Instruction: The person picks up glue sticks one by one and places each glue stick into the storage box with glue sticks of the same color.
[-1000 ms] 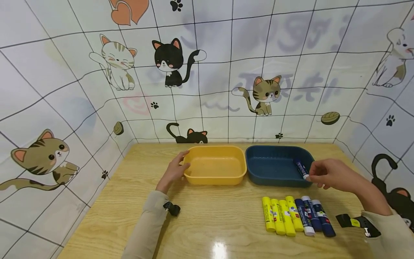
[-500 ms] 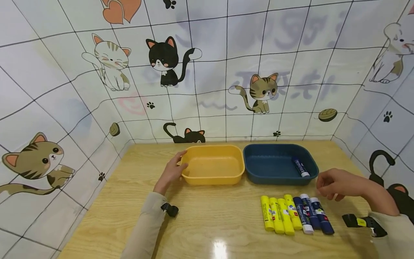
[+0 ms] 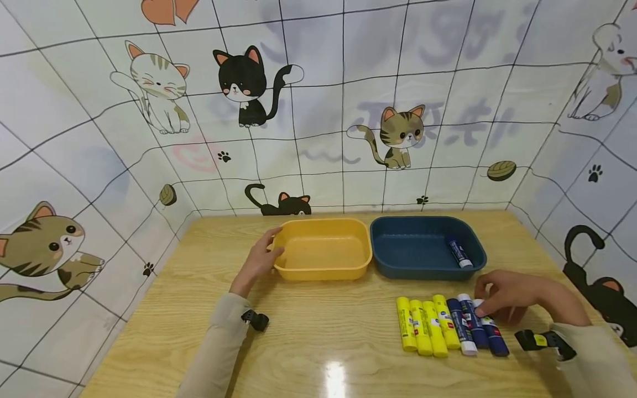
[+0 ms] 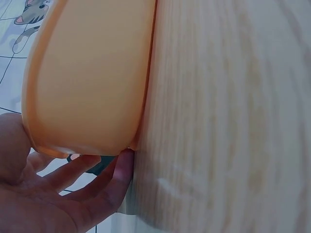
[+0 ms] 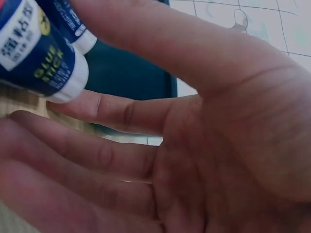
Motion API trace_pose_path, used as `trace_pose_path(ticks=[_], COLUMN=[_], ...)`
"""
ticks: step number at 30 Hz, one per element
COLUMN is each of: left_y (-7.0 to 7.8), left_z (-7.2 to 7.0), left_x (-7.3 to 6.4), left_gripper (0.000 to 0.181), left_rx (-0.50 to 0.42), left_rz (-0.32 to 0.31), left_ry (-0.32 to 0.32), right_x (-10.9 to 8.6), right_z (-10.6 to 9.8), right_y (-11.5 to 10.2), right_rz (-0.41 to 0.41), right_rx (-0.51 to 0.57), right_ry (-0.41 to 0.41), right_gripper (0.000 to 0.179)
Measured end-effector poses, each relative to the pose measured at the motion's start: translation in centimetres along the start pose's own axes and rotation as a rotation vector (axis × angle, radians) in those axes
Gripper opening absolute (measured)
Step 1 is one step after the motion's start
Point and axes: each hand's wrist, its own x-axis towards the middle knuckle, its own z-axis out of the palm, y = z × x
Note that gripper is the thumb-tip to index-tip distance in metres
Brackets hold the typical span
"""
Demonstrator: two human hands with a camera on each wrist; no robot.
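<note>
At the left end of the yellow tray (image 3: pixel 323 272), my left hand (image 3: pixel 256 265) holds the rim, thumb over the edge and fingers along the outer end wall. My right hand (image 3: pixel 517 293) is over the rightmost blue glue stick (image 3: pixel 494 334), thumb across its white cap. In the right wrist view, thumb and index finger lie on either side of the cap of a blue glue stick (image 5: pixel 53 58), fingers extended. Beside it lie two more blue glue sticks (image 3: pixel 461 326) and several yellow glue sticks (image 3: pixel 420 329) in a row. One blue glue stick (image 3: pixel 458 251) lies in the dark blue tray (image 3: pixel 425 271).
Both trays stand side by side towards the back of the wooden table (image 3: pixel 293 354). Behind and at the sides hangs a white gridded cloth with cartoon cats (image 3: pixel 243 77).
My right hand has moved from the dark blue tray's right end, over the glue stick inside, down to the rightmost blue stick in the row. My left hand keeps its place on the yellow tray.
</note>
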Motion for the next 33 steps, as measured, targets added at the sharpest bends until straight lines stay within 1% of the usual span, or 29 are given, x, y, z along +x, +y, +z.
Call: trace_pose_path(ticks=[5,12,17,24,30,33], left_y=[0.0,0.1,0.0,0.3,0.2,0.1], left_z=[-0.1,0.2,0.1,-0.3,-0.1,0.0], left_x=[-0.1,-0.4,-0.3,0.0,0.0,0.0], left_gripper=[0.058,0.057,0.058,0.059,0.058,0.058], left_rx=[0.000,-0.002,0.005,0.018,0.006,0.013], left_rz=[0.002,0.000,0.007,0.008,0.001,-0.005], left_ry=[0.007,0.004,0.007,0.000,-0.008,-0.002], right_x=[0.3,0.1,0.1,0.0,-0.4,-0.4], right_z=[0.4,0.5,0.3,-0.3,-0.5,-0.4], right_y=[-0.3,0.2,0.3,0.1,0.1,0.1], right_rz=[0.006,0.017,0.034,0.050,0.045,0.077], right_rx=[0.005,0.079,0.084,0.077,0.055,0.044], right_ry=[-0.018,-0.046,-0.033,0.002,0.025,0.026], right_gripper=[0.041,0.036,0.036,0.039,0.046,0.051])
